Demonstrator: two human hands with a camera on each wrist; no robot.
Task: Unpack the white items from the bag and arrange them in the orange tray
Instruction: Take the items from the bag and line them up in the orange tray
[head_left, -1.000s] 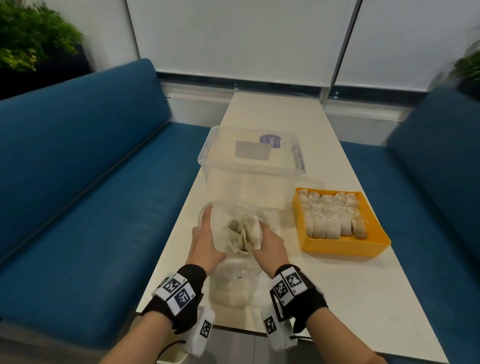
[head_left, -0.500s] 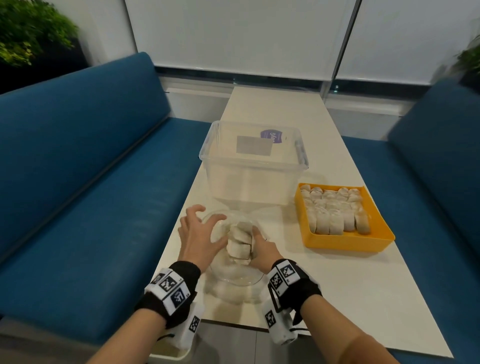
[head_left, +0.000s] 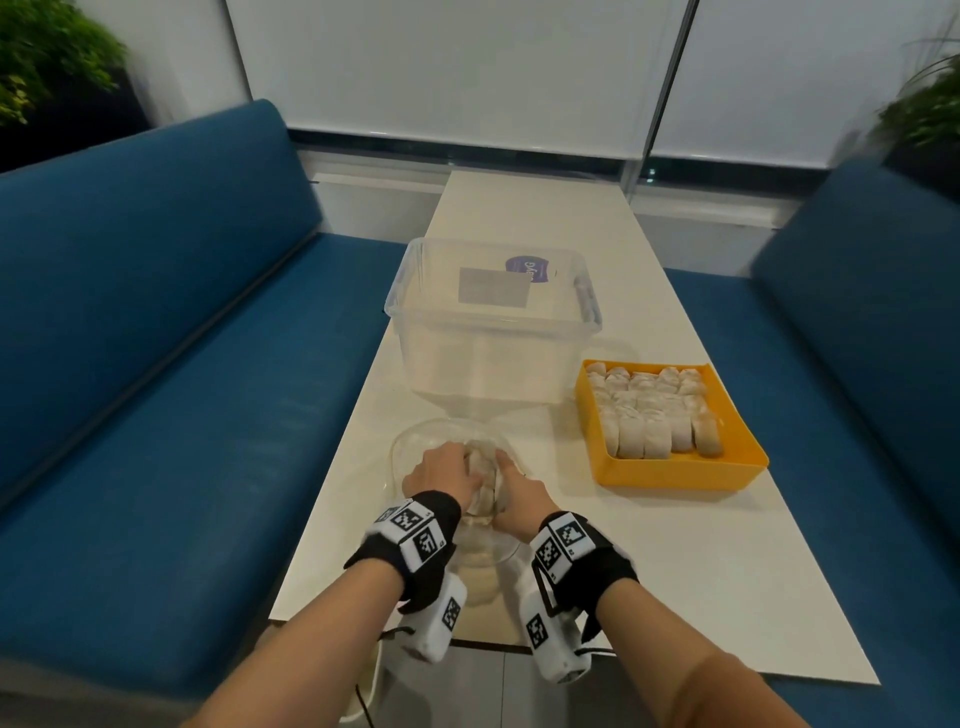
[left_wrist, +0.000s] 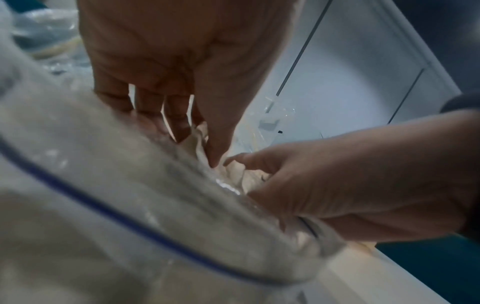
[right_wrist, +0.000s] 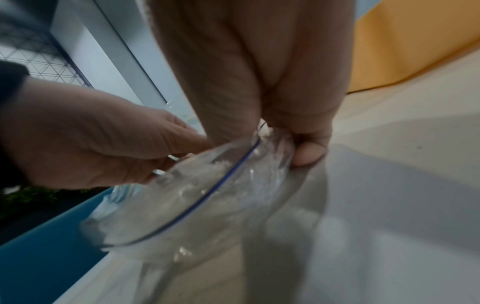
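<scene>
No legible text anywhere: purple round sticker (head_left: 525, 267) on the clear plastic bin (head_left: 493, 332) carries white lettering, reversed and too blurred to read.

On the table (head_left: 649, 561), the bag (head_left: 415, 441) lay nearest the person, with the left hand (head_left: 441, 475) and right hand (head_left: 519, 496) side by side in its mouth. Behind it stood the storage bin (head_left: 493, 353); to the bin's right sat the tray (head_left: 737, 436), rolls (head_left: 654, 410) packed inside.
</scene>
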